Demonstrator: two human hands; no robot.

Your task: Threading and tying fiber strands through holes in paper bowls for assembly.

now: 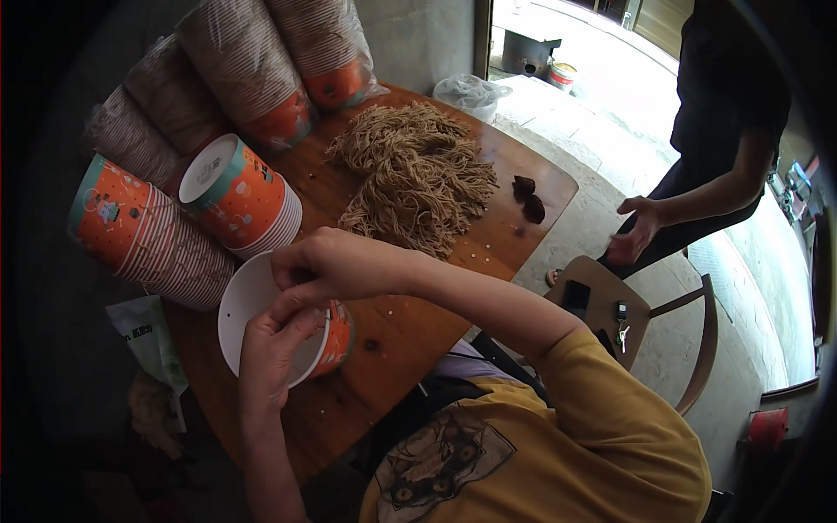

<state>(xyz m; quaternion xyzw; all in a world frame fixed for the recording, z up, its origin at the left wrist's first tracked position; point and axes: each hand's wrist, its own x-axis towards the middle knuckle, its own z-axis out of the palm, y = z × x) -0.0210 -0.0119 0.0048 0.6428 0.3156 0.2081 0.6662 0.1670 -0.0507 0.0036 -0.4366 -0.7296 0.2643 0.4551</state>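
Observation:
A paper bucket (237, 301), white inside and orange outside, lies tipped on the wooden table with its mouth toward me. A small dark hole shows in its wall near the rim. My left hand (268, 353) is closed at the near rim, thumb and fingers pinched together. My right hand (336, 260) bends over the mouth, its fingers also pinched, close to the left fingertips. Whatever lies between the fingers is too small or hidden to make out. Beyond my right hand spreads a heap of tan cords (414, 179).
Nested orange buckets (240, 196) and plastic-wrapped stacks (240, 65) line the table's left and far side. Two dark red objects (528, 200) lie by the right edge. A chair (610, 305) holds a phone and keys (622, 336). Another person (724, 131) stands beyond it.

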